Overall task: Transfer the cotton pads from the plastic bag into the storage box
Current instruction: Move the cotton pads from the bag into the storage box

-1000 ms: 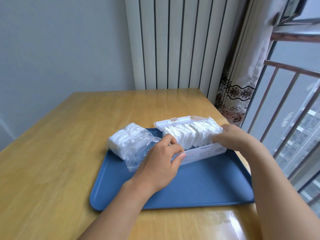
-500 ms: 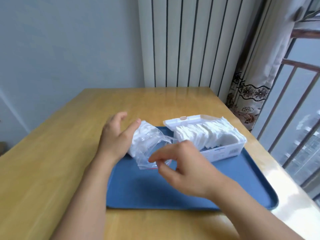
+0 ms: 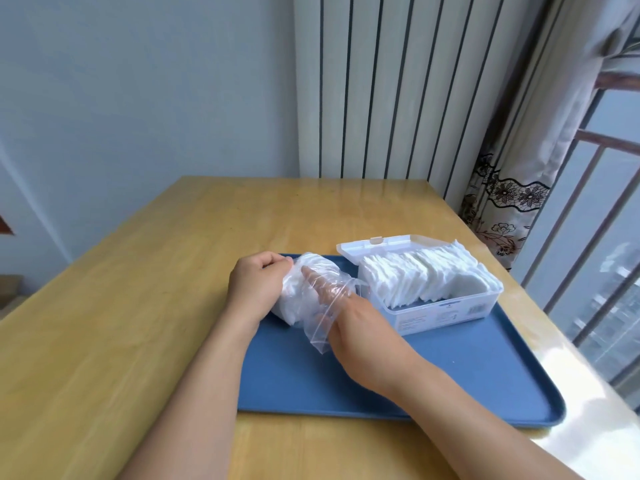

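A clear plastic bag (image 3: pixel 313 327) with white cotton pads inside lies at the blue tray's (image 3: pixel 450 368) far left corner. My left hand (image 3: pixel 258 289) grips the bag's closed far end. My right hand (image 3: pixel 349 317) is pushed into the bag's open mouth; its fingers show through the plastic, stretched toward the pads, and whether they hold any is hidden. To the right on the tray stands a clear storage box (image 3: pixel 446 313) with its white lid (image 3: pixel 377 245) flipped open, packed with a row of upright cotton pads (image 3: pixel 426 280).
The tray lies on a wooden table (image 3: pixel 138 323). A white radiator (image 3: pixel 381 88) stands against the far wall. A patterned curtain (image 3: pixel 512 188) and a window railing (image 3: pixel 588 220) run along the table's right side.
My right hand left the box, crossed to the bag and slid inside its mouth. My left hand moved from the box's front to the bag's far end and gripped it.
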Action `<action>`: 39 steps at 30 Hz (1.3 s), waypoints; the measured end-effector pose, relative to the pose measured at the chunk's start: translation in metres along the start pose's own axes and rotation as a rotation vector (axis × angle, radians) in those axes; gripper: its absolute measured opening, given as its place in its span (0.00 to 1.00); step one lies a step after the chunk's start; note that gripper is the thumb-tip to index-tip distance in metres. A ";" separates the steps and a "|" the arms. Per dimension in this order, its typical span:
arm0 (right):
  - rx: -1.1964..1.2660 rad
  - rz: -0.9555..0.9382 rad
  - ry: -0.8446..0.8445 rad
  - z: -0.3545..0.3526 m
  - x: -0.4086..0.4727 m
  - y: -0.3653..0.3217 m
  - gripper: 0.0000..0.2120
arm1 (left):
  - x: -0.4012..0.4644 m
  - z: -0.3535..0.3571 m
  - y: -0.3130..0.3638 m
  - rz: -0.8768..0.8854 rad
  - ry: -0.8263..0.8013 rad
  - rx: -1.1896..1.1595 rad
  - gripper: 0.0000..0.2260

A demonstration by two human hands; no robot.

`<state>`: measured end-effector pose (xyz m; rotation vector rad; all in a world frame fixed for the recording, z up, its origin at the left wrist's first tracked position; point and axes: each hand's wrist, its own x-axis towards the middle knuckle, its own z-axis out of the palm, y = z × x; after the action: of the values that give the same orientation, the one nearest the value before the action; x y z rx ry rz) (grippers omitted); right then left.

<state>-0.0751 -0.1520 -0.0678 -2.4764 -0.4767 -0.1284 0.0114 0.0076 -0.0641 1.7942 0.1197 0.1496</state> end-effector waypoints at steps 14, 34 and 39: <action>0.052 0.051 0.073 0.000 0.010 0.004 0.23 | 0.001 -0.012 0.000 -0.132 -0.063 -0.077 0.22; 0.029 0.017 0.088 0.006 0.011 0.012 0.11 | 0.002 0.004 -0.006 0.010 0.131 -0.066 0.10; 0.120 -0.003 0.057 0.008 0.010 0.012 0.08 | 0.002 0.002 -0.005 0.111 0.146 0.083 0.09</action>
<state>-0.0616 -0.1531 -0.0787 -2.3486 -0.4512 -0.1668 0.0140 0.0070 -0.0696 1.8725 0.1320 0.3595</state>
